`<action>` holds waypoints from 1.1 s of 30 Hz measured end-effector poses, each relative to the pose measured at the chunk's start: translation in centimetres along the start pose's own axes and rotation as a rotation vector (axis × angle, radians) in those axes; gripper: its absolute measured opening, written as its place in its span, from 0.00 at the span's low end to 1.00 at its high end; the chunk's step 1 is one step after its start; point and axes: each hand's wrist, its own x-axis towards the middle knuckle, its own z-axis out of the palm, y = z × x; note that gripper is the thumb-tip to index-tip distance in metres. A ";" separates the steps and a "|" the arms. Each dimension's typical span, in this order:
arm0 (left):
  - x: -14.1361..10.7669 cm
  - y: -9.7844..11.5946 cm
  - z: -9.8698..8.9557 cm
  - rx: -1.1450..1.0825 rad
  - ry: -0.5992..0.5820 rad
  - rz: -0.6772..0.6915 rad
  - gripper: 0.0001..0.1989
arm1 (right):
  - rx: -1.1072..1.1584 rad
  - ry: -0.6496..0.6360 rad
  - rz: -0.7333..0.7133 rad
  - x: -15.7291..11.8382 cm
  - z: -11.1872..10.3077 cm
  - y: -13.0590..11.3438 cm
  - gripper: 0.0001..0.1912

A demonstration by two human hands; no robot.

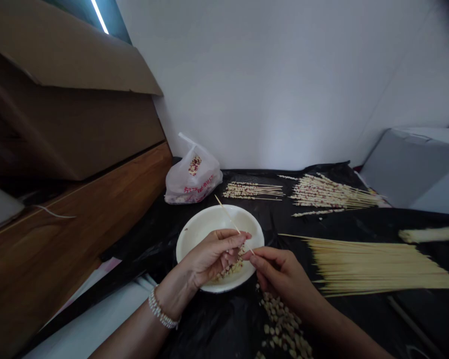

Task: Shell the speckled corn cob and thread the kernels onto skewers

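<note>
Over a white bowl (196,227) my left hand (215,254) pinches a thin wooden skewer (227,213), which slants up and to the left from the fingers. Small pale pieces (230,270) lie in the bowl, partly hidden by the left hand. My right hand (275,269) is at the bowl's right rim, its thumb and index finger closed on the skewer's lower end. Whether either hand also holds small pieces is hard to make out. Below the right hand, pale, pebble-like pieces (284,326) are spread on black plastic sheeting (217,324).
Bare skewers (381,267) lie in a wide bundle at the right. Behind them are threaded skewers (322,192) and a smaller group (247,190). A plastic bag (194,174) stands behind the bowl. Cardboard (82,119) is at the left, a white box (415,164) at the right.
</note>
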 end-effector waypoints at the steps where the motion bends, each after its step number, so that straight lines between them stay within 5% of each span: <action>1: -0.1 -0.2 0.1 0.028 -0.009 0.005 0.12 | -0.001 0.007 -0.002 0.0 0.0 0.0 0.24; 5: -0.1 -0.7 0.7 0.084 -0.034 0.022 0.09 | -0.001 0.010 0.002 0.0 0.0 -0.1 0.24; 9: 0.5 -0.2 0.6 -0.134 0.078 0.099 0.08 | 0.020 0.043 0.025 0.1 -0.1 0.1 0.22; 16: 1.4 1.4 -0.5 -0.319 0.236 0.115 0.32 | 0.040 0.018 0.063 0.0 0.0 0.2 0.22; 24: 1.0 2.1 -0.5 -0.365 0.310 0.194 0.21 | 0.041 -0.015 0.089 -0.1 0.3 0.3 0.25; 33: 0.8 2.6 -1.2 -0.369 0.345 0.223 0.08 | 0.308 -0.349 0.220 -0.5 0.3 0.5 0.20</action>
